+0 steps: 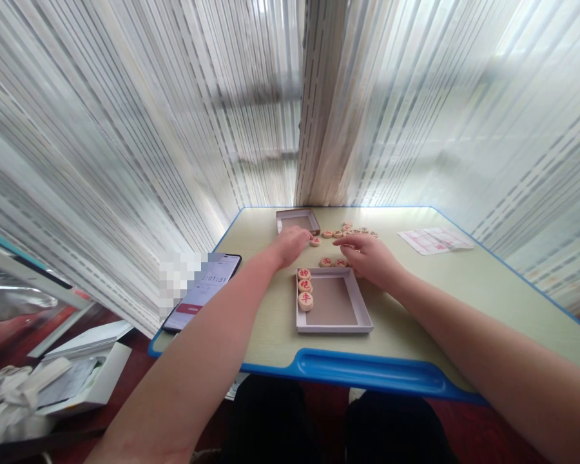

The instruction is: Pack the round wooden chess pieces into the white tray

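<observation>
My left hand (292,245) reaches over the table between the two box halves. Its fingers are bent together, with the tips at the left edge of a round wooden Chinese chess piece (314,241) marked in red. My right hand (366,255) hovers with its index finger stretched to the left and its fingers apart. Beneath it lie a red-marked piece (340,263) and another piece (325,262), partly beside the palm; I see nothing held in it. In the near open box (362,303), several red pieces (305,284) form a column along the left wall.
Several more pieces (347,233) lie loosely at the back. A second shallow box part (297,213) stands at the far left. A phone showing a timer (207,290) rests on the left edge, and a folded paper sheet (435,240) lies at right. Curtains hang behind.
</observation>
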Tool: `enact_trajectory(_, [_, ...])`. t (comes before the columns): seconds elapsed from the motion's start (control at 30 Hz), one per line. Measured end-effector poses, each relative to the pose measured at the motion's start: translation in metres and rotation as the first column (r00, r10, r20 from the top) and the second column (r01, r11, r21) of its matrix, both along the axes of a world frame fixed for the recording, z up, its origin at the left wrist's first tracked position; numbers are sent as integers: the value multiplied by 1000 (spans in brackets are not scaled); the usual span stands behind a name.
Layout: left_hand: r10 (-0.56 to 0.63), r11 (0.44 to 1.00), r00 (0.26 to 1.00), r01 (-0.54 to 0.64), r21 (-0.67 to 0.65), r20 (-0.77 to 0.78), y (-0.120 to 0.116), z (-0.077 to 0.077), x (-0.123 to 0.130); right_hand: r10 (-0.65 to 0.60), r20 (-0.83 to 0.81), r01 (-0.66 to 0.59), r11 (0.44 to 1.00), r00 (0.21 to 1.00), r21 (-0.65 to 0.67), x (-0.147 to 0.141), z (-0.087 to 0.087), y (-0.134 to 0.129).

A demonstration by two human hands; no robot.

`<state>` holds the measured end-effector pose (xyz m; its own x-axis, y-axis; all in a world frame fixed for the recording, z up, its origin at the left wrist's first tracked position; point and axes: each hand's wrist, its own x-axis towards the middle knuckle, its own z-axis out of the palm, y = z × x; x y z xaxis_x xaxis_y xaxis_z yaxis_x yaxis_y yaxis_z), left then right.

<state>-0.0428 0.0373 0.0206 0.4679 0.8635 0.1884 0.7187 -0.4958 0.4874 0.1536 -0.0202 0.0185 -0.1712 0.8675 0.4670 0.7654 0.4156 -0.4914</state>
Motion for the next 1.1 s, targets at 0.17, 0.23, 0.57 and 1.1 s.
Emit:
enact_trajectory(0.17, [10,1000,999,-11,-26,-45,1,-3,-2,34,126,-34,999,991,-5,-2,0,-3])
enact_trajectory(0.23, [-37,999,997,36,-18,-75,0,-2,-2,49,154,-50,999,987,2,-4,1,-5])
enact_trajectory(0.57, [13,999,987,-5,52,-157,2,0,-8,151,387,-126,988,910,-89,-4,5,-12])
enact_trajectory(1.1, [-7,999,965,19,-44,263,-17,14,-3,66,216,-63,998,974,-18,-2,10,-14])
